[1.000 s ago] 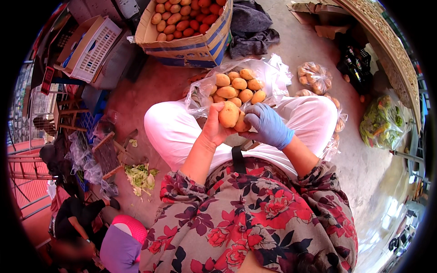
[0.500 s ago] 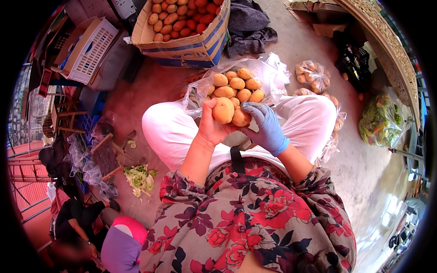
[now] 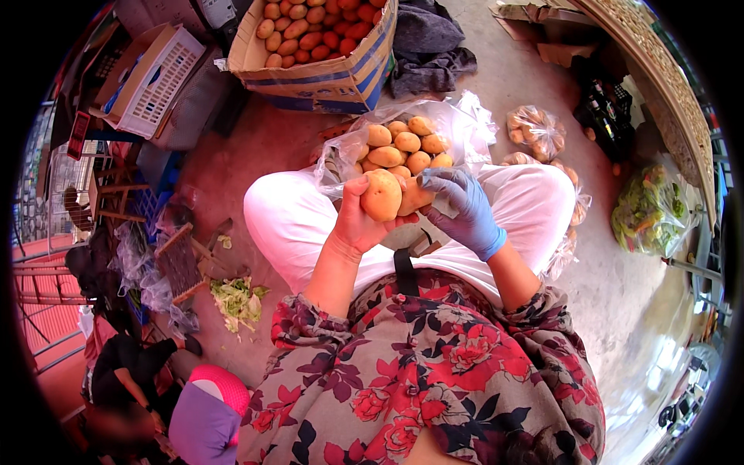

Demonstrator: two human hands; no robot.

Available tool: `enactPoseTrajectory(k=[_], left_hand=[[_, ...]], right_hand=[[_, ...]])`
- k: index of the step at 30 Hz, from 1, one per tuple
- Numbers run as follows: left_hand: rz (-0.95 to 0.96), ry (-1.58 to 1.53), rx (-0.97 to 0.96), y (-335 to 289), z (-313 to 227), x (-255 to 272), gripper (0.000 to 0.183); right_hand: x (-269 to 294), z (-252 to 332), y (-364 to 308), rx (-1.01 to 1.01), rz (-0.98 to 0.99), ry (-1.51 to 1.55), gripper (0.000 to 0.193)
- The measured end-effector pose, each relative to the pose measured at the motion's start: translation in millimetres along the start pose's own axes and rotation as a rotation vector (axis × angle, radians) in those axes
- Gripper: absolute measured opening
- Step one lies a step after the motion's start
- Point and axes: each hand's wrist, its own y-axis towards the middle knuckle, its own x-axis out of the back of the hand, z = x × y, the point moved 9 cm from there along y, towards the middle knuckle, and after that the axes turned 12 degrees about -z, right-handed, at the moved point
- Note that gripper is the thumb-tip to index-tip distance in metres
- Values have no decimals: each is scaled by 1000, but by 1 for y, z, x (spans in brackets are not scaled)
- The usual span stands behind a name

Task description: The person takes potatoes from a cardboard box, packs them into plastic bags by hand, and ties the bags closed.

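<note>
My bare left hand (image 3: 355,225) is wrapped round a large yellow-brown potato (image 3: 381,197), held up over my lap. Against its right side leans a second potato (image 3: 415,198), whose lower part is hidden by the left fingers. My right hand (image 3: 470,217), in a blue glove, has its fingers curled on that second potato's right end, with the thumb just below. Just beyond both hands, a clear plastic bag (image 3: 457,128) lies spread between my knees, with several loose potatoes (image 3: 407,142) in it.
A cardboard box (image 3: 333,81) of reddish, egg-shaped produce stands ahead. Tied bags of potatoes (image 3: 535,130) lie right, near a bag of greens (image 3: 649,205). On the left are a white crate (image 3: 167,81), a small wooden stool (image 3: 180,263) and leaf scraps (image 3: 236,302). Another person (image 3: 128,372) is at lower left.
My right hand has drawn slightly right, and its fingers have shifted on the second potato, which is now tilted and shows more of its side. The left hand still holds the first potato.
</note>
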Motion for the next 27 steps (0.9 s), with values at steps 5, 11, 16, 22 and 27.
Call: enactPoseTrajectory(k=[5, 11, 16, 22, 27], left_hand=[[-78, 184, -39, 1, -2, 1, 47], [-159, 333, -42, 2, 1, 9, 47], [-238, 397, -34, 6, 4, 22, 50], [-143, 89, 30, 7, -1, 14, 52], [53, -163, 227, 4, 9, -15, 54]], right_hand=[[-3, 10, -1, 144, 63, -219, 45], [-16, 4, -7, 168, 128, -250, 30], [-29, -6, -21, 178, 225, -263, 25], [-11, -1, -27, 98, 221, -184, 39], [-3, -31, -27, -319, 11, 141, 60]])
